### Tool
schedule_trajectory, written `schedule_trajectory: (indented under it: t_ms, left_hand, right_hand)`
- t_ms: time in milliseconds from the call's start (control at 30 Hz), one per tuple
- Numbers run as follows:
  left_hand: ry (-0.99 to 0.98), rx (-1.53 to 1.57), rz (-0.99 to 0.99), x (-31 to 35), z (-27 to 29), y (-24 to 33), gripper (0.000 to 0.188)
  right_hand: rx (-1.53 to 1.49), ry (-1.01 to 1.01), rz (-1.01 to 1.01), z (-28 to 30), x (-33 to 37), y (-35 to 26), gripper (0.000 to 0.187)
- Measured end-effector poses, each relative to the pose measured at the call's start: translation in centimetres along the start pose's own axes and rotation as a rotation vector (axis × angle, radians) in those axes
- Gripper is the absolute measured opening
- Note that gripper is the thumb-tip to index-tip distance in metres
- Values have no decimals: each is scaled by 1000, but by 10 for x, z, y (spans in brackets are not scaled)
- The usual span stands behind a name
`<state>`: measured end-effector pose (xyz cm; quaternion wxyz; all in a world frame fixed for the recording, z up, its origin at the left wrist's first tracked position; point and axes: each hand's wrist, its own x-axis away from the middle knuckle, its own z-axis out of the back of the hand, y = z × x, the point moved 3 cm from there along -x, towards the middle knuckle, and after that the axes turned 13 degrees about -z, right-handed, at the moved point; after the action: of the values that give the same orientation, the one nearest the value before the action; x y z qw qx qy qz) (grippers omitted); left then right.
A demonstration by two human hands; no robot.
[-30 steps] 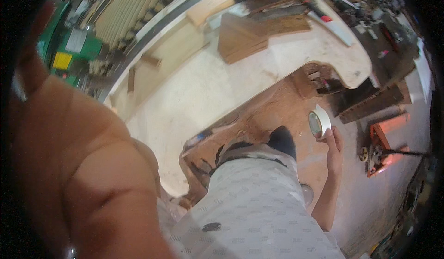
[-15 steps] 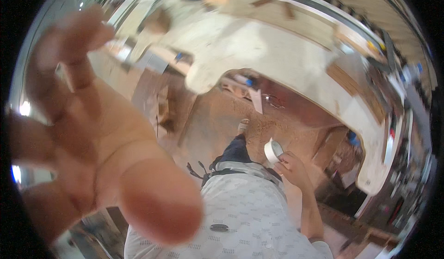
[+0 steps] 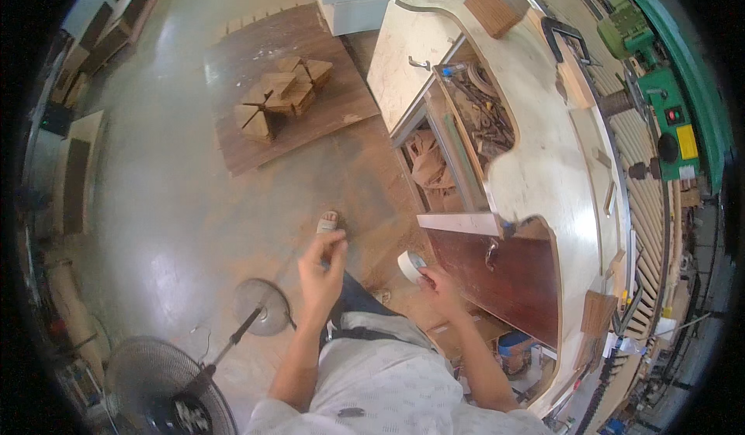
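A round roll of white tape [image 3: 406, 270] is gripped by the right hand [image 3: 441, 286] in front of the body. It is held near the big cream wooden counter with wavy edges [image 3: 555, 167], not set down on it. The left hand [image 3: 320, 276] is held up with bent fingers — nothing can be seen in it, and how tightly it is closed cannot be told. The tape seems to be just held ready — for a strip to be pulled, the roll's edge would need to be reached by the left hand.
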<state>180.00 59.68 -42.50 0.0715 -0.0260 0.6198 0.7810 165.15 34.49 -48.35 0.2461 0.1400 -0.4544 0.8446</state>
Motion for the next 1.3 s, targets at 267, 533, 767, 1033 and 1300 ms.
schedule_trajectory:
  t_ms: [267,533,767,1033,1300]
  left_hand:
    - [-418,-76,149,-93,26,-116,23]
    - [-505,-57,1,-205,24,-119,35]
    - [-718,120,46,-224,-45,-70,16]
    - [-1079,332,-564,-195,-162,43,16]
    - [-1131,361,-937,-89,-285,179,14]
  right_hand:
    - [86,554,-46,-19,-216,-62,20]
    - [-125,1155,-149,87,-309,-118,61]
    - [-24,176,91,-62,-178,-119,23]
    - [145,859,-293,125,21,-124,25]
    - [396,1448,-523,325,211,76,76]
